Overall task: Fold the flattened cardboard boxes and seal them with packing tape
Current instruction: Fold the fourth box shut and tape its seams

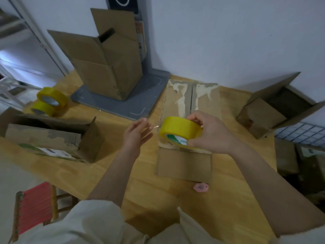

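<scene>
I note the right hand (209,132) gripping the yellow tape roll (179,132) at frame centre directly over the flattened box (184,162) — long axis running top-to-bottom — while the left hand (136,133) pinches the pulled tape end (152,127) leftward.

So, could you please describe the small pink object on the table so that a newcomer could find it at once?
Start at the wooden table and find the flattened cardboard box lying in front of the person, below the yellow tape roll held in the right hand. The small pink object lies just off that box's near edge. It is the only pink thing on the tabletop, rounded and far smaller than the cardboard.
</scene>
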